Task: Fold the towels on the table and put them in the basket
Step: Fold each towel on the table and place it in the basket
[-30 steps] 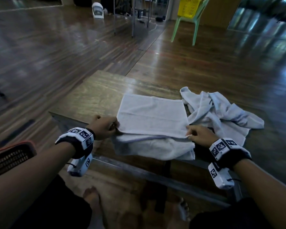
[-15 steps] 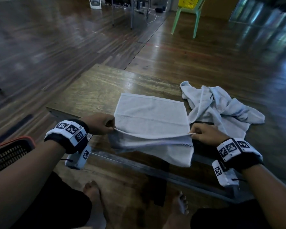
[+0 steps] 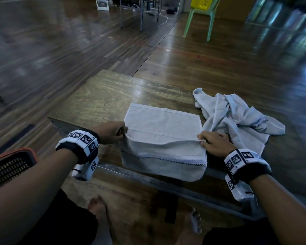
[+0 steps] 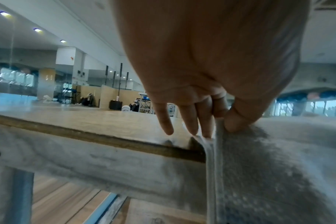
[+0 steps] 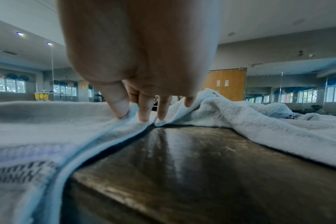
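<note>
A pale grey towel [image 3: 162, 124] lies folded on the wooden table [image 3: 99, 101], its lower part hanging over the near edge. My left hand [image 3: 111, 132] pinches the towel's left edge [image 4: 219, 136] between thumb and fingers. My right hand [image 3: 214, 143] pinches the right edge [image 5: 130, 115] in the same way. Between the two hands a fold of cloth is raised. A second towel [image 3: 237, 117] lies crumpled at the right, and in the right wrist view this crumpled towel [image 5: 240, 115] sits just beyond my fingers. A black basket with an orange rim [image 3: 9, 167] is at the far left, below table height.
The table's near edge has a metal frame [image 3: 148, 177] beneath it. My bare feet [image 3: 97, 206] stand on the wooden floor under it. A green chair [image 3: 200, 20] with a yellow crate on it stands far behind. The table's left half [image 3: 88, 110] is bare wood.
Both hands have carried the towel's pinched edges away from me, further onto the table. More of the towel now hangs folded below the raised ridge.
</note>
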Tool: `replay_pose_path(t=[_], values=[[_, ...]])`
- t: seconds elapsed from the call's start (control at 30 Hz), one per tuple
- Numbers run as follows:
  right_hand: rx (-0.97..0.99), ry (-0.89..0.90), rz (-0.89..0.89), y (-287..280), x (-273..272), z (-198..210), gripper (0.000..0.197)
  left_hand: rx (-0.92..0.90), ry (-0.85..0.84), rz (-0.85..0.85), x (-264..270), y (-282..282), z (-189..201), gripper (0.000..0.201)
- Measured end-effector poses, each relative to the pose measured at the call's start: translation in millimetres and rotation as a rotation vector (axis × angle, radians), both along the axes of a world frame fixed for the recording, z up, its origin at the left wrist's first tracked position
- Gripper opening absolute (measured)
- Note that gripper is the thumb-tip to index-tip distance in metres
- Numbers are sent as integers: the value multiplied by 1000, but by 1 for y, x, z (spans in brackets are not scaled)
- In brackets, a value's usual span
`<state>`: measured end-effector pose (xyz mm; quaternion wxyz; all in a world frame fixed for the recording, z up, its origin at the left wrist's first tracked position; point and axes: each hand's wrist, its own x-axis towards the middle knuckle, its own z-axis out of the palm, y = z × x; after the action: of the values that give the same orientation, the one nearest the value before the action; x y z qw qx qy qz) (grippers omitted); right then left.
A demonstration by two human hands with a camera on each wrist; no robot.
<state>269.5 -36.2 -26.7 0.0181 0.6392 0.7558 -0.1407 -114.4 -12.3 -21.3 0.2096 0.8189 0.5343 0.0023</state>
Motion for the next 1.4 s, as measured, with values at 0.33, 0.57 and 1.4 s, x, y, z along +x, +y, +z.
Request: replay_pose_path(t=[0.33, 0.57, 1.4], values=[[-126, -20, 22, -22, -1, 19, 19, -91, 139, -94, -3, -20, 12, 21], [-240, 310, -102, -13, 5, 37, 7, -67, -101, 104, -14, -4, 34, 21], [-14, 147, -246, 103, -3, -8, 22, 161, -56, 160, 6, 109, -22, 4]])
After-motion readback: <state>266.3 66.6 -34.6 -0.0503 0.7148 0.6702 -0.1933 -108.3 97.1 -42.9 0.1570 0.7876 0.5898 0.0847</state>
